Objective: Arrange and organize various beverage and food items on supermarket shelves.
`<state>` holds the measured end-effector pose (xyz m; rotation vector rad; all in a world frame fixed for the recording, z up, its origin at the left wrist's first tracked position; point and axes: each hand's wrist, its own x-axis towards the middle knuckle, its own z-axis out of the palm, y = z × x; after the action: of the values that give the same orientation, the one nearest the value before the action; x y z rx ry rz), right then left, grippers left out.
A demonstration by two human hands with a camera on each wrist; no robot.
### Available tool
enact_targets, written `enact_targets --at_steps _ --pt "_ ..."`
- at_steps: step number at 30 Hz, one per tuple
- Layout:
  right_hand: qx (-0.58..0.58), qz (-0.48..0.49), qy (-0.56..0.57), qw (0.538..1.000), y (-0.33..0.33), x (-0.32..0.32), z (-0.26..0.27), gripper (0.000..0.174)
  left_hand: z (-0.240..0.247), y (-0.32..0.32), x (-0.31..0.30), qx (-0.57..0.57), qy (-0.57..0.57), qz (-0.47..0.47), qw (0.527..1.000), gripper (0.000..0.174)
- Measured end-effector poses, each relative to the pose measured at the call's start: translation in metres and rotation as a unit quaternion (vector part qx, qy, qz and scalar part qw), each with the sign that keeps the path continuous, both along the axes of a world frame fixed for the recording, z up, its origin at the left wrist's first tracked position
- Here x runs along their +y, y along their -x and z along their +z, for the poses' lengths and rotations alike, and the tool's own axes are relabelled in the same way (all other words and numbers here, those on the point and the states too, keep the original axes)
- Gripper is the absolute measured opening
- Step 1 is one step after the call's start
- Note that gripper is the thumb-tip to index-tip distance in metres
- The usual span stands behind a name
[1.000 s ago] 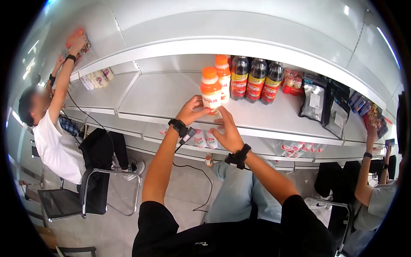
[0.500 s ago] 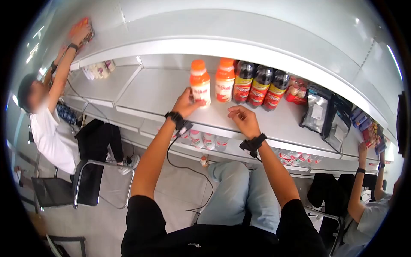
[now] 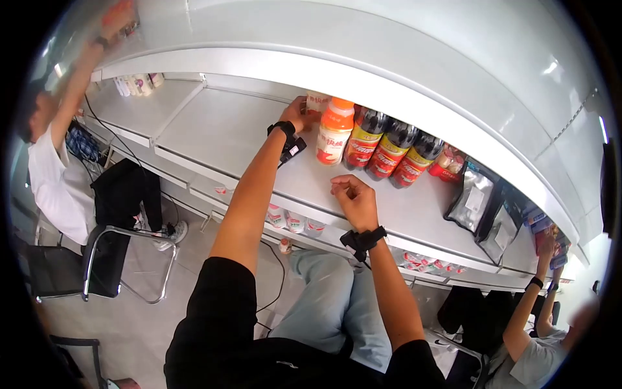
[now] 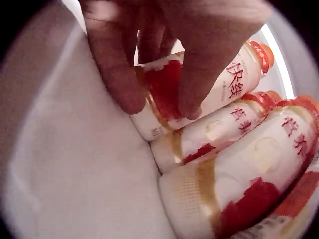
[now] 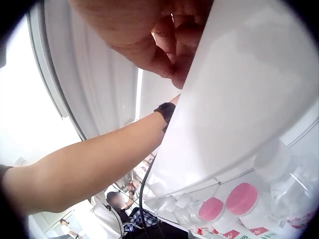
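Note:
My left hand [image 3: 297, 117] reaches deep into the shelf and grips a white bottle [image 3: 316, 102], its top hidden by the shelf above. An orange-capped bottle [image 3: 334, 133] stands upright in front and to the right of it. In the left wrist view, the thumb and fingers of my left hand [image 4: 154, 55] lie around the gripped bottle [image 4: 234, 79], beside two similar bottles, a middle one [image 4: 214, 130] and a nearer one [image 4: 254, 174]. Loosely curled and holding nothing, my right hand [image 3: 357, 202] is near the shelf's front edge; the right wrist view shows its fingers [image 5: 167, 62] bent.
Several dark cola bottles [image 3: 387, 149] stand right of the orange-capped bottle, then red packs [image 3: 447, 163] and black-edged pouches [image 3: 476, 198]. The upper shelf's edge [image 3: 259, 65] overhangs. Pink-capped bottles [image 5: 242, 199] fill the shelf below. People work at both sides.
My left hand has carried its bottle farther back, behind the line of the orange-capped one. My right hand has drawn away from the bottles, its fingers now more curled. The head view has shifted.

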<state>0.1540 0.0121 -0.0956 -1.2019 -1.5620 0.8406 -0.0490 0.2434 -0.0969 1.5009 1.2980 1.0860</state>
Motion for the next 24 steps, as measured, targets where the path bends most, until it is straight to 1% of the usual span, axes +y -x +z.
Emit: enact_targets --at_steps 2,3,6,7,9,10,11,13,16,17,18,19,22,24 --pt "-0.001 -0.003 0.004 1.000 0.001 0.001 -0.001 0.014 0.005 -0.006 0.004 0.074 0.013 0.044 0.996 0.077" --pt "-0.008 -0.007 0.002 1.000 0.002 0.001 0.001 0.014 0.007 -0.009 0.000 0.067 -0.007 0.070 0.995 0.078" --pt "-0.019 -0.013 -0.011 1.000 0.002 0.004 -0.003 0.014 0.011 -0.007 0.001 0.079 0.006 0.042 0.996 0.078" --pt "-0.020 -0.013 -0.019 1.000 0.002 0.005 -0.006 0.013 0.007 -0.006 0.002 0.039 0.006 0.016 0.999 0.085" --pt "0.027 -0.004 -0.018 0.999 -0.001 0.008 -0.010 0.013 -0.017 -0.004 0.013 -0.039 -0.002 0.009 0.999 0.090" --pt "0.052 0.000 -0.017 0.999 -0.002 0.008 -0.010 0.013 -0.015 -0.003 0.010 -0.076 -0.007 0.005 0.997 0.092" --pt "0.068 0.007 -0.011 0.998 -0.004 0.006 -0.010 0.013 -0.016 -0.002 0.005 -0.147 0.014 0.024 0.989 0.094" --pt "0.104 0.021 -0.004 0.994 -0.007 0.008 -0.007 0.014 0.005 0.000 -0.034 -0.280 0.051 0.060 0.957 0.098" --pt "0.079 0.016 0.009 0.997 -0.006 0.007 -0.003 0.014 0.009 0.003 -0.086 -0.293 0.080 -0.013 0.953 0.092" --pt "0.076 0.013 0.009 0.997 -0.005 0.006 -0.004 0.015 0.006 0.001 -0.104 -0.220 0.025 -0.064 0.973 0.090" --pt "0.072 0.011 0.008 0.997 -0.004 0.007 -0.006 0.015 0.001 -0.003 -0.119 -0.147 -0.030 -0.115 0.982 0.088" --pt "0.068 0.009 0.008 0.998 -0.004 0.008 -0.007 0.016 0.000 -0.008 -0.128 -0.072 -0.086 -0.165 0.980 0.085" --pt "0.058 0.011 -0.004 0.998 -0.004 0.009 -0.008 0.016 0.001 -0.023 -0.136 0.023 -0.110 -0.069 0.991 0.079" --pt "0.081 0.013 0.013 0.997 -0.009 0.007 -0.005 0.017 0.005 -0.025 -0.140 0.031 -0.094 -0.066 0.993 0.077"
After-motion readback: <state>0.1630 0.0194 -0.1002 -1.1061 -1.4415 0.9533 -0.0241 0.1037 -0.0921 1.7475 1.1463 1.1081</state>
